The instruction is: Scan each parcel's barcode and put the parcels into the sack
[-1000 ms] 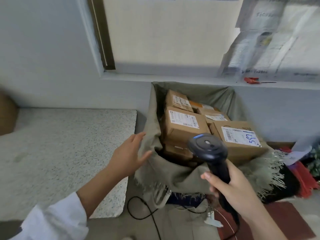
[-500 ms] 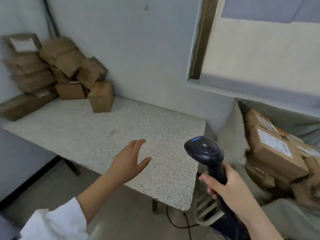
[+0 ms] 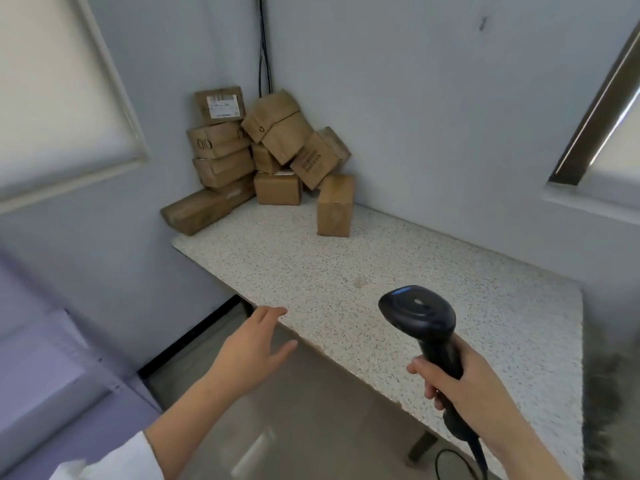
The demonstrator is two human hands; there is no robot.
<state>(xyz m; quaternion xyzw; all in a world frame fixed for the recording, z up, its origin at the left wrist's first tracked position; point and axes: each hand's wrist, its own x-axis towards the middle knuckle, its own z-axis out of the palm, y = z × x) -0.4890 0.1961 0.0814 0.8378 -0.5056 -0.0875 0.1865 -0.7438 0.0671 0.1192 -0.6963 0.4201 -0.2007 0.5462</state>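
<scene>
- Left hand (image 3: 254, 344): fingers straight and loosely spread, holding nothing, hovering over the near edge of the table (image 3: 346, 271).
- Right hand (image 3: 464, 379): fingers wrapped firmly round the handle of the scanner (image 3: 417, 313), whose head is up and aimed toward the far corner. Its cable (image 3: 446, 462) drops toward the floor.
- Parcels (image 3: 263, 150): brown cardboard boxes heaped in the far corner of the table against both walls, well apart from either hand. The sack is not in view.
- Step in hand, as judged: fetch the next parcel with the free left hand.
- Best pick, as judged: the upright box (image 3: 335, 205) at the front right of the heap. Nothing rests on it, so lifting it should disturb nothing.
- Leave the low boxes at the left alone, since they carry others. The tilted box (image 3: 273, 124) near the top leans on its neighbours and may slide if they are pulled.
- Only the top-left box (image 3: 221, 106) shows a label from here. The upright box shows no barcode, so expect to turn it in the hand to find one.
- Grip across two opposite faces and draw the box toward the body. Present the label flat to the scanner rather than stretching the scanner arm across the table.
</scene>
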